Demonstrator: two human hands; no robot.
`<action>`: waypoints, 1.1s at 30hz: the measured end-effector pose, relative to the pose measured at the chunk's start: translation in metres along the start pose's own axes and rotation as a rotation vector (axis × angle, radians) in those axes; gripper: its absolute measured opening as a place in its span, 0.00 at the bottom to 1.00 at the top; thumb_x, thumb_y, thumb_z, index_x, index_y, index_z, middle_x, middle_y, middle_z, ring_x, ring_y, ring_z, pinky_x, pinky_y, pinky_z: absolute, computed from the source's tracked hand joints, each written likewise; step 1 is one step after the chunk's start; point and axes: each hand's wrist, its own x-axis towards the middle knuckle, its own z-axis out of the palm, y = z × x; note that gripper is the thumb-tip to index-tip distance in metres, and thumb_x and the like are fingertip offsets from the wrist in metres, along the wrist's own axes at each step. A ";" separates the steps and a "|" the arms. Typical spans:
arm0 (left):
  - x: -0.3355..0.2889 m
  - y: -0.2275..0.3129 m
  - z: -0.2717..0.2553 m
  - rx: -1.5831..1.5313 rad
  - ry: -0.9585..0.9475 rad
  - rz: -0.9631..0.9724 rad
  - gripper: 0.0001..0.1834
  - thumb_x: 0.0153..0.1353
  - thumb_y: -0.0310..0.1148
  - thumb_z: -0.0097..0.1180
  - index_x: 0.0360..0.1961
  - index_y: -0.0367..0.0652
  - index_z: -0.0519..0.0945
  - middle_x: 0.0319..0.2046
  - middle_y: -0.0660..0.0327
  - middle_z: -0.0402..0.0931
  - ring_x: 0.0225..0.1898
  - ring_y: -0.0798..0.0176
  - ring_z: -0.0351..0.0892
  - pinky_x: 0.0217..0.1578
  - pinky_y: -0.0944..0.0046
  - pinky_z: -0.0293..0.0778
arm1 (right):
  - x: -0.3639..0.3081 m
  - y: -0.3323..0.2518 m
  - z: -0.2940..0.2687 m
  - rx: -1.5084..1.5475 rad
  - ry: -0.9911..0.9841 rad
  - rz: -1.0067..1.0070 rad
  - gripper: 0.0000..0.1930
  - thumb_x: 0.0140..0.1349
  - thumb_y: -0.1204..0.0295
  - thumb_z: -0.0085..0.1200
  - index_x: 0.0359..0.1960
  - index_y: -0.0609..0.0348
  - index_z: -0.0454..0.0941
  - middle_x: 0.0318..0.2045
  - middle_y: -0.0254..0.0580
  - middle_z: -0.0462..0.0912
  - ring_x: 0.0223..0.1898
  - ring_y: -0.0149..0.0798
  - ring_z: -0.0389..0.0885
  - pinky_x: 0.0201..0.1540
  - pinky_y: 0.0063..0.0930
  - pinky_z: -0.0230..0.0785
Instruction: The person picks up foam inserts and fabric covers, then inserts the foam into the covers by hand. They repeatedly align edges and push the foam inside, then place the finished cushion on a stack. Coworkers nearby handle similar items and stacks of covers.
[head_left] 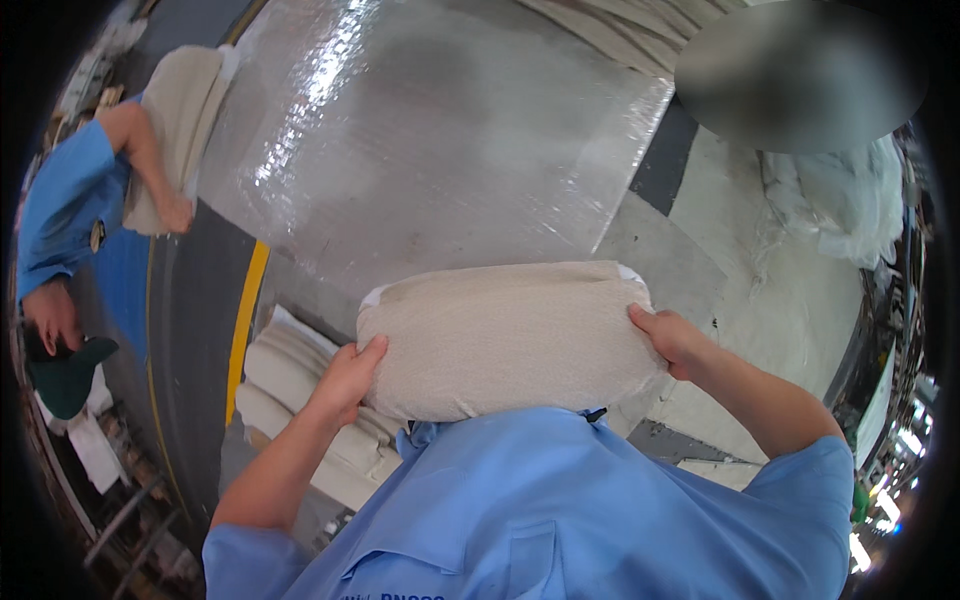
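A thick beige bundle of folded fabric [505, 340] is held level in front of my waist, with bits of white showing at its upper corners. My left hand [352, 378] grips its left end, thumb on top. At the right end my right hand [672, 340] grips it in the same way, thumb over the edge. The fingers under the bundle are hidden on both sides. Beyond it lies a wide flat surface covered in shiny clear plastic film [430, 140].
On the left a co-worker in a blue shirt [70, 200] and dark green cap holds another beige bundle [175, 130]. More beige bundles [290, 375] lie by my left forearm. Crumpled clear plastic [840, 200] is at far right. A yellow floor line [248, 320] runs at left.
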 end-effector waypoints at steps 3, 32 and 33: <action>0.013 0.011 -0.004 -0.017 0.000 -0.078 0.40 0.76 0.53 0.55 0.69 0.22 0.65 0.61 0.40 0.76 0.58 0.48 0.81 0.54 0.48 0.81 | 0.010 -0.017 0.005 -0.070 0.095 0.079 0.38 0.76 0.44 0.51 0.69 0.70 0.70 0.62 0.57 0.81 0.62 0.53 0.83 0.61 0.49 0.77; -0.028 0.029 0.016 -0.087 -0.062 -0.061 0.39 0.64 0.34 0.73 0.70 0.29 0.67 0.60 0.46 0.78 0.59 0.49 0.82 0.54 0.50 0.83 | -0.019 -0.026 0.020 0.036 0.010 -0.022 0.42 0.62 0.60 0.74 0.70 0.71 0.66 0.61 0.63 0.79 0.61 0.55 0.83 0.64 0.49 0.77; -0.023 0.028 0.017 -0.093 -0.069 -0.036 0.38 0.65 0.33 0.72 0.70 0.29 0.67 0.60 0.46 0.78 0.58 0.50 0.82 0.54 0.51 0.83 | -0.018 -0.029 0.020 0.034 0.012 -0.011 0.42 0.61 0.60 0.75 0.70 0.71 0.66 0.60 0.63 0.80 0.61 0.55 0.83 0.64 0.50 0.77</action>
